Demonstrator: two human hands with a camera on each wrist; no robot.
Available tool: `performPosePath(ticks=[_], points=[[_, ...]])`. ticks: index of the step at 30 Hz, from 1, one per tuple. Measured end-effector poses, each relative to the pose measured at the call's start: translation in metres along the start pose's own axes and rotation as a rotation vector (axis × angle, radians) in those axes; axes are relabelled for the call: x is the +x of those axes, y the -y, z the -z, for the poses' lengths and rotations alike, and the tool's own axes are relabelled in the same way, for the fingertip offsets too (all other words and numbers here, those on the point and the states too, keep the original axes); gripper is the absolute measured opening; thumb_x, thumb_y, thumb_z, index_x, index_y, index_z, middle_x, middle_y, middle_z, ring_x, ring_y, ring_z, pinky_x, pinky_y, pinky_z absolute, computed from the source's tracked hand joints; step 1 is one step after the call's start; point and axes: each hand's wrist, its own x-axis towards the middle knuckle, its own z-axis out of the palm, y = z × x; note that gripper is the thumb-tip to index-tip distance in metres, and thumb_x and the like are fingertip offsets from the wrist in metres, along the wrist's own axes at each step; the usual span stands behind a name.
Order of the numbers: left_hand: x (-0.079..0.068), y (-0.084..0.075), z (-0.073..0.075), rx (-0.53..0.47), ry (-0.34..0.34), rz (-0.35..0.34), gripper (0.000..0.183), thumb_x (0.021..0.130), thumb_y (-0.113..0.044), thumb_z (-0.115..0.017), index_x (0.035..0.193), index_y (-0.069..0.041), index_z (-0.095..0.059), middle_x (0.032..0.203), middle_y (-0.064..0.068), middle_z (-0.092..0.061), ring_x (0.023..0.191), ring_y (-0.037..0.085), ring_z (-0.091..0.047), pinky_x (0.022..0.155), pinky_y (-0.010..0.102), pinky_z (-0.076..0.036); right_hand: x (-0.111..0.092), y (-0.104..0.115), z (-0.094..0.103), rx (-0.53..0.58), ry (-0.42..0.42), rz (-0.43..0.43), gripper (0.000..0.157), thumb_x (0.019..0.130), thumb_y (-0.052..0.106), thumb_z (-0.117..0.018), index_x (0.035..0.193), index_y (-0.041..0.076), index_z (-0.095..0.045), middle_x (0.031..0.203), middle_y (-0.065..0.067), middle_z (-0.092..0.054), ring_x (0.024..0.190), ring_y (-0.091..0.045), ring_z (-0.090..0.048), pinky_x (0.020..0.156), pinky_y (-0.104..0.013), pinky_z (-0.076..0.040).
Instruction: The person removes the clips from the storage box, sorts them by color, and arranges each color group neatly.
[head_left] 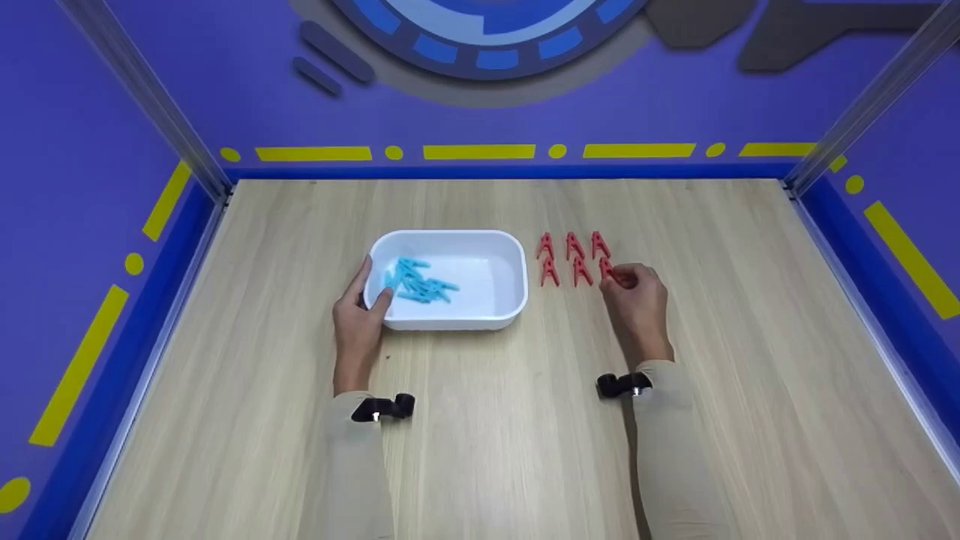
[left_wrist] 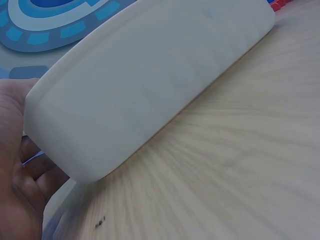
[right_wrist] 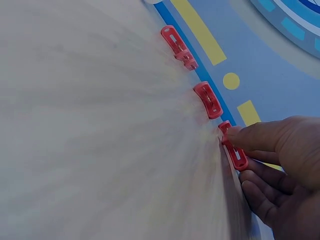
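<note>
A white plastic tub [head_left: 457, 324] stands on the table with several light-blue clothespins [head_left: 426, 289] heaped in its left half. My left hand [head_left: 357, 322] grips the tub's left end, the thumb over the rim and the fingers along the outer wall. To the right of the tub, several red clothespins [head_left: 550, 273] stand in two rows. With thumb and fingertips my right hand [head_left: 639, 304] pinches the front-right red clothespin [right_wrist: 239, 154], which is partly covered by the fingers. In the right wrist view two more red clothespins [right_wrist: 207, 100] are lined up beyond it.
The light wooden table [head_left: 495, 435] is bounded by blue-purple walls at the back and both sides. Metal posts [head_left: 161, 97] rise at the back corners. A black wrist camera [head_left: 382, 408] sits on each sleeve.
</note>
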Motion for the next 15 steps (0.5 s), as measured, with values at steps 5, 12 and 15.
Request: performPosePath(ticks=[5, 12, 15], points=[[-0.0016, 0.002, 0.0011, 0.002, -0.006, -0.035, 0.064, 0.1, -0.006, -0.07, 0.16, -0.008, -0.046, 0.166, 0.007, -0.041, 0.155, 0.019, -0.033, 0.125, 0.031, -0.028, 0.0003, -0.0002, -0.0006, 0.004, 0.005, -0.009, 0.027, 0.099, 0.013, -0.073, 0.121, -0.001, -0.07, 0.116, -0.014, -0.064, 0.101, -0.024, -0.059, 0.082, -0.031, -0.048], [-0.0018, 0.0043, 0.0014, -0.007, -0.009, -0.068, 0.064, 0.099, -0.005, -0.071, 0.159, -0.008, -0.049, 0.165, 0.006, -0.043, 0.154, 0.018, -0.034, 0.125, 0.029, -0.029, 0.0027, -0.0002, -0.0021, -0.004, 0.002, 0.002, 0.028, 0.098, 0.013, -0.075, 0.122, -0.002, -0.071, 0.114, -0.015, -0.065, 0.1, -0.024, -0.06, 0.082, -0.031, -0.048], [-0.0014, 0.005, 0.0014, -0.029, -0.002, -0.076, 0.064, 0.099, -0.003, -0.07, 0.159, -0.007, -0.048, 0.166, 0.006, -0.043, 0.155, 0.019, -0.034, 0.124, 0.03, -0.03, 0.0044, -0.0007, -0.0027, -0.006, -0.003, 0.016, 0.028, 0.099, 0.011, -0.076, 0.122, -0.004, -0.071, 0.115, -0.018, -0.066, 0.101, -0.025, -0.061, 0.084, -0.032, -0.049]])
